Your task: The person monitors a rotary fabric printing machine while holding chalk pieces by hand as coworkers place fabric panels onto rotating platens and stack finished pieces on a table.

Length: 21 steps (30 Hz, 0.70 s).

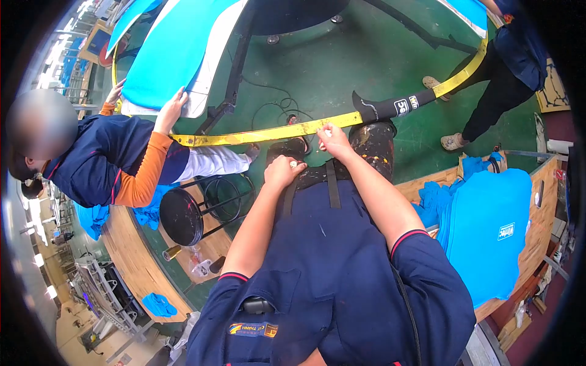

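yellow rail [262, 133] near both curled hands [335, 141]; cannot tell whether they hold anything

Brand lettering stood on three pieces of cloth around the navy shirt

On the blue panel [485, 244] beside the navy shirt [342, 274], on its wearer's right, a white-framed label [506, 230] read "Wintec" (the smaller line beneath was too fine to make out). Ahead of the shirt, on the black cover [390, 107] along the yellow band [262, 134], white letters showed "Win", with the rest not legible; the characters in the white box next to them could not be read for certain. On the shirt's own chest, a badge [253, 330] bore "THANH" as its second word; its first, shorter word was unclear.
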Tool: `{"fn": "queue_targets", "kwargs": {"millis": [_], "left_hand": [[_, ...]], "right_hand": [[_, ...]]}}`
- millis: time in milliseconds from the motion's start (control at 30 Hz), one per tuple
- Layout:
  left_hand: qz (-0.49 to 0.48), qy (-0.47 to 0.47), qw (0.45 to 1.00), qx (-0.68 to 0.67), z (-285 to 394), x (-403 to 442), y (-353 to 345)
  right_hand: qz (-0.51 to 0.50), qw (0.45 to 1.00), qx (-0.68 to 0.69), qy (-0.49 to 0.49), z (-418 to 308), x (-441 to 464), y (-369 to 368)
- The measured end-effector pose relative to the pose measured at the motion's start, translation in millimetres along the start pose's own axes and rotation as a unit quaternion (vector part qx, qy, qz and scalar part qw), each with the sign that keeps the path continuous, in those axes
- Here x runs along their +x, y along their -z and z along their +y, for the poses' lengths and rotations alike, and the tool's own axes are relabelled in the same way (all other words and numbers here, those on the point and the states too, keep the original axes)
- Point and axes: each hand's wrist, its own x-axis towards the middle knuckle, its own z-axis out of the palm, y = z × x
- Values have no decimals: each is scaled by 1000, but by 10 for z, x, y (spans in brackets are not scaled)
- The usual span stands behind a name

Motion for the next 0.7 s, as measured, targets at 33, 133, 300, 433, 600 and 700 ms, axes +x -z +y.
{"fn": "queue_targets", "kwargs": {"millis": [33, 133, 300, 433, 600, 700], "left_hand": [[2, -8, 1000, -26, 5, 1, -12], [21, -16, 995, -98, 52, -24, -43], [82, 3, 979, -188, 51, -93, -162], [81, -3, 971, -226, -21, -30, -185], [72, -21, 976, -204, -9, -44, -193], [72, -47, 971, -221, -47, -34, -222]], "right_hand": [[-16, 1000, 1, -8, -50, -28, -3], [-73, 997, 24, -20, -89, -60, -4], [-186, 982, -12, 19, 59, -42, -105], [-236, 969, -13, 78, -4, -116, -123], [-216, 945, -167, 181, -26, -177, -123], [-225, 948, -172, 143, 10, -139, -126]]}}
